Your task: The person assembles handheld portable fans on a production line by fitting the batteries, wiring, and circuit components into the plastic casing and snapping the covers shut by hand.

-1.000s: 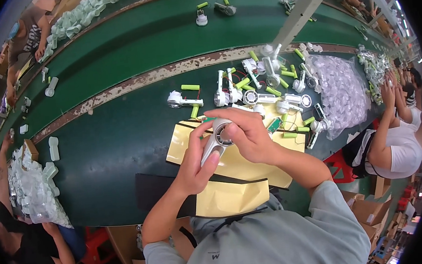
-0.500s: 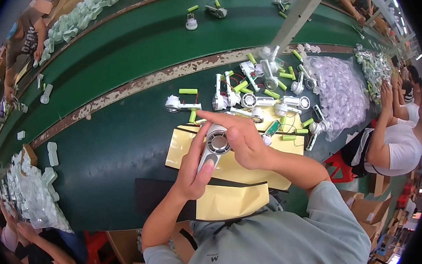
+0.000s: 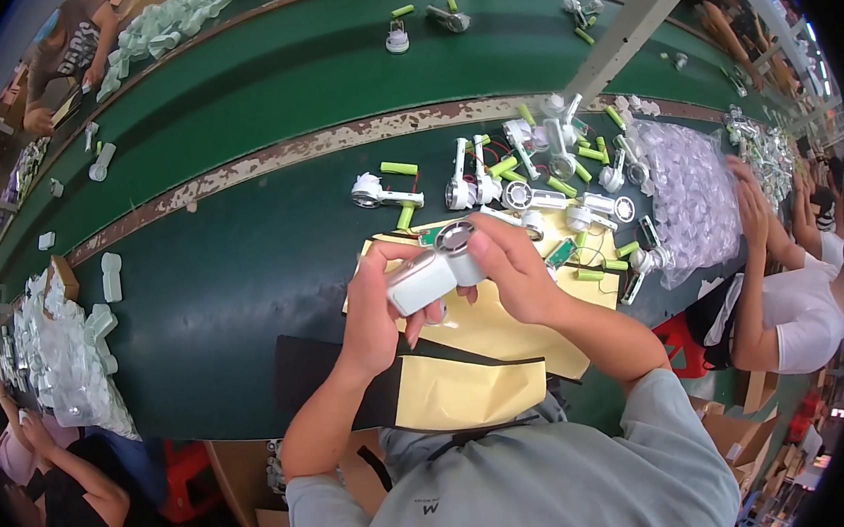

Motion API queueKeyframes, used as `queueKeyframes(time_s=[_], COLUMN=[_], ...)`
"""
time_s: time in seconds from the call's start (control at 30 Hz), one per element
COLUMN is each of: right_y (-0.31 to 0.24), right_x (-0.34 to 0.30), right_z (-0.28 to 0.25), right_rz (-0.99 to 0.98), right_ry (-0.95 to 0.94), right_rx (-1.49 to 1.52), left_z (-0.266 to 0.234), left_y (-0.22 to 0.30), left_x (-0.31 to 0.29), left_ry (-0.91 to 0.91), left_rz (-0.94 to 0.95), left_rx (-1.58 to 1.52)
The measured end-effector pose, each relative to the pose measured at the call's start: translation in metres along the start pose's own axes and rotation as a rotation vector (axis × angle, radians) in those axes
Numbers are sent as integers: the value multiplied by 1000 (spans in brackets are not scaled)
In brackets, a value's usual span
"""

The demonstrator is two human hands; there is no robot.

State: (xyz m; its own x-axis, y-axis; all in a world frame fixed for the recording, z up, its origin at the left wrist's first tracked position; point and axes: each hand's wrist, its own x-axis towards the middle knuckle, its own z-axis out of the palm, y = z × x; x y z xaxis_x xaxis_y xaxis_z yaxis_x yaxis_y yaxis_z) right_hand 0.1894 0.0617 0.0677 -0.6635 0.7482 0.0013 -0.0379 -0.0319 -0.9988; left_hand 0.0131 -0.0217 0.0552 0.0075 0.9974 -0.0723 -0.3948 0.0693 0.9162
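Observation:
A white handheld fan is held tilted in front of me, its round grille facing up. My left hand wraps the thick handle end. My right hand grips the round head, thumb against its rim. Beneath it lie yellow sheets with dark edges. Just beyond my hands lies a fan half with a green battery wired to it. Several more opened fan parts with batteries and a green circuit board spread to the right.
A clear bag of pale parts lies at right, beside a person in white. White shells pile at left near another worker. A green conveyor belt runs behind a worn ledge; a metal post rises there.
The fan has turned from upright to slanting, its handle now toward the left. My right hand has gone from flat beside the head to gripping it. The view has shifted slightly.

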Motion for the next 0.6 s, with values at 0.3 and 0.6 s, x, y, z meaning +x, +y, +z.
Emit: queueKeyframes(time_s=[0.3,0.6], right_y=[-9,-20], right_x=[5,46], right_z=[6,30], right_rz=[-116,-107], right_ry=[-97,-154], right_rx=[52,-499], left_z=[-5,-55], left_y=[6,47], left_x=[-7,-1], left_ry=[63,316], left_rz=[286,476], left_rx=[231,805])
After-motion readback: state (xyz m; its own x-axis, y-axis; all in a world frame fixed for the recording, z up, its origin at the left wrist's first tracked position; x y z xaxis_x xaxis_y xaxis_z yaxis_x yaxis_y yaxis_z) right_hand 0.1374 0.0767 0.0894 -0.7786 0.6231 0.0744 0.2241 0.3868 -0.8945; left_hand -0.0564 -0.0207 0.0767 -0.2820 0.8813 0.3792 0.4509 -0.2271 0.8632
